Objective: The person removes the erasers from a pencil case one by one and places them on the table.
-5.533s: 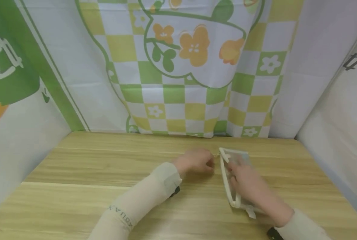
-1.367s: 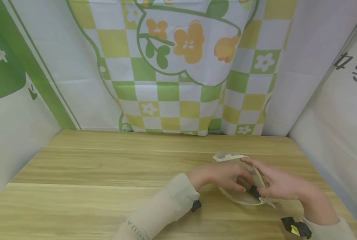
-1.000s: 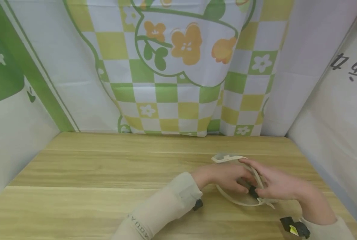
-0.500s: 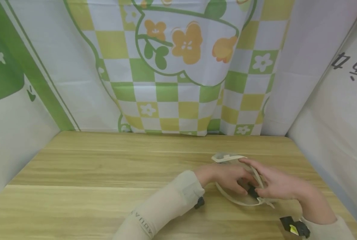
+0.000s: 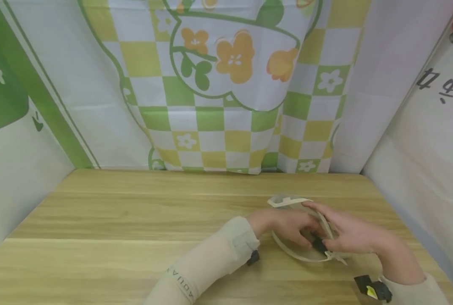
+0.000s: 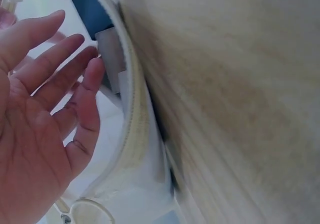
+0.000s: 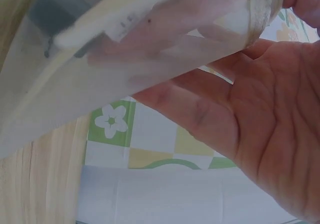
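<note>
A translucent pouch with a cream zipper rim lies on the right part of the table, its mouth spread wide. My right hand grips the rim's right side, fingers against the outer wall in the right wrist view. My left hand reaches into the mouth; in the left wrist view its fingers are loosely extended, nothing held. Beside its fingertips inside are a dark blue block-like object and a greyish flat piece. A dark item shows between the two thumbs. What else is inside is blurred by the wall.
The wooden table extends left of the pouch. Behind it hangs a checked flowered curtain, with white cloth walls at both sides. Black wrist devices sit at the cuffs.
Several seconds ago my left hand was beside the flatter pouch and my right hand was at its opening. Now the mouth is spread and my left hand is inside; the last second shows little movement.
</note>
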### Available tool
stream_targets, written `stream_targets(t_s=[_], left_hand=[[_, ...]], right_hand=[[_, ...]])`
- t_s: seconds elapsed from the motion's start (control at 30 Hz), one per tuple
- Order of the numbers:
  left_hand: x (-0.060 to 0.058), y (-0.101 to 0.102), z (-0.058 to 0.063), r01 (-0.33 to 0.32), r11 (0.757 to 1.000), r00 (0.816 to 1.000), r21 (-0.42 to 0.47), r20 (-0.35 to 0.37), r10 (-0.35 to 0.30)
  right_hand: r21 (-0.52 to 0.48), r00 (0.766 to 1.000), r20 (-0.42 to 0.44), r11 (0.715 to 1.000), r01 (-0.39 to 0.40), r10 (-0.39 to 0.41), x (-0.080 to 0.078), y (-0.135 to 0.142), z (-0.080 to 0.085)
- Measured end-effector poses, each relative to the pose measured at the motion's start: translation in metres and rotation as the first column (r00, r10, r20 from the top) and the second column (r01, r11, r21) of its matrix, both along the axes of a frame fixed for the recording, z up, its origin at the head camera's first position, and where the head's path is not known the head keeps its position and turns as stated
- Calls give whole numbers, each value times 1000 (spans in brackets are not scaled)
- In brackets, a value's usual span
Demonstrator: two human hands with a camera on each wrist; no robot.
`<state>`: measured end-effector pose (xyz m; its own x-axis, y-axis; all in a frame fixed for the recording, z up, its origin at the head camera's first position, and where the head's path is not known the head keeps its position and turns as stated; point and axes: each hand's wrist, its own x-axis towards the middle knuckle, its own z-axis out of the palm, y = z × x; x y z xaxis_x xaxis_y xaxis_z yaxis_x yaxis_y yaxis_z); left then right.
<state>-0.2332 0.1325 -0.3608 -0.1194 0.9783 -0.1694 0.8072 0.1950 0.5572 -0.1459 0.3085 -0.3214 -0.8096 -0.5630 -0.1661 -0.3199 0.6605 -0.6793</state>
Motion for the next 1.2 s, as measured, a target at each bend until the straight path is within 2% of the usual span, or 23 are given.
stream_targets(t_s=[0.1, 0.27, 0.5, 0.6, 0.9, 1.2], left_hand=[[2, 1, -1, -3, 1000, 1000, -15, 17, 3], [3, 5, -3, -8, 999, 998, -51, -56, 5], [1, 9, -7, 36, 999, 992, -38, -121, -40], [1, 9, -7, 40, 998, 987, -41, -157, -46], [3, 7, -6, -7, 998, 993, -63, -121, 0], [2, 8, -5, -13, 997, 990, -70, -140, 3]], right_hand=[[4, 1000, 2, 1000, -7, 7, 0, 0, -1], [11, 1000, -9, 1000, -21, 21, -1, 0, -2], [31, 1000, -20, 999, 11, -11, -1, 2, -3], [29, 999, -38, 1000, 2, 0, -2, 3, -3], [53, 998, -67, 999, 3, 0, -2, 4, -2], [38, 998, -61, 999, 1, 1, -2, 2, 0]])
